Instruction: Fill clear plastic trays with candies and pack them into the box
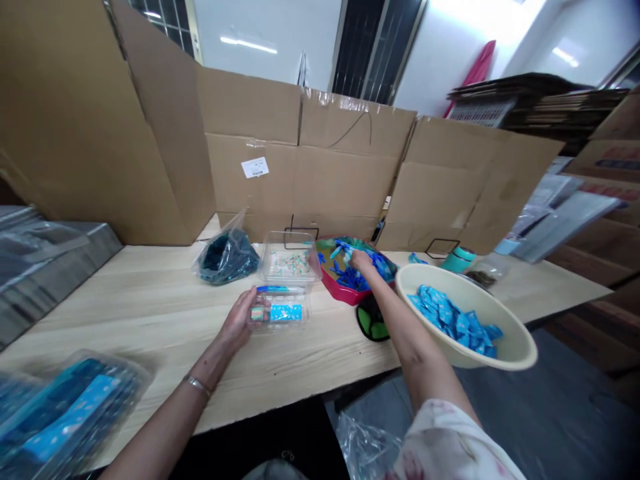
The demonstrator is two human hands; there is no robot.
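Note:
My left hand (239, 323) rests on the wooden table (150, 313) and grips the left end of a small clear plastic box (281, 309) with blue and pale items inside. My right hand (361, 259) reaches forward into a red tray (345, 292) filled with blue pieces, its fingers curled down among them. What the fingers hold is hidden. Behind the small box stands a second clear box (290, 264), open, with pale small pieces in it.
A cream bowl (515, 347) of blue packets sits at the right table edge. A plastic bag (226, 257) of dark blue items lies behind left. Clear packed boxes (60, 413) lie near left. Cardboard sheets (300, 167) wall the back. A teal cup (457, 259) stands far right.

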